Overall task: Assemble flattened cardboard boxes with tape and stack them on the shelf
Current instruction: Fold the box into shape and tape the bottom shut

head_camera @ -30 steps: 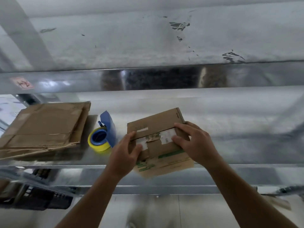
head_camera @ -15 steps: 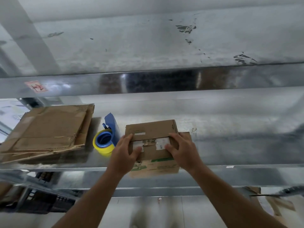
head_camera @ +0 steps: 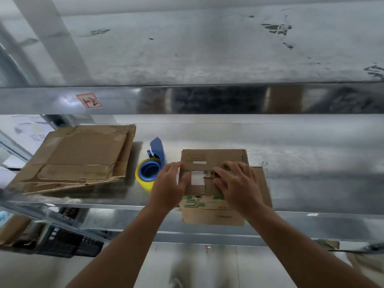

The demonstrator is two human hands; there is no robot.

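My left hand [head_camera: 168, 188] grips the left edge of the small box [head_camera: 214, 156], and my right hand [head_camera: 239, 188] presses its flaps with flat, spread fingers. The box stands on the shelf [head_camera: 311, 206]. I judge it folded but not yet taped. The tape dispenser [head_camera: 150, 169] lies just left of my left fingers, and the flattened boxes [head_camera: 79, 159] lie farther left, not assembled.

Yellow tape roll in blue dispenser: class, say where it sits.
In the head view the yellow tape roll sits on the metal shelf, left of centre, between the flattened brown cardboard pile and the left hand holding the brown box.
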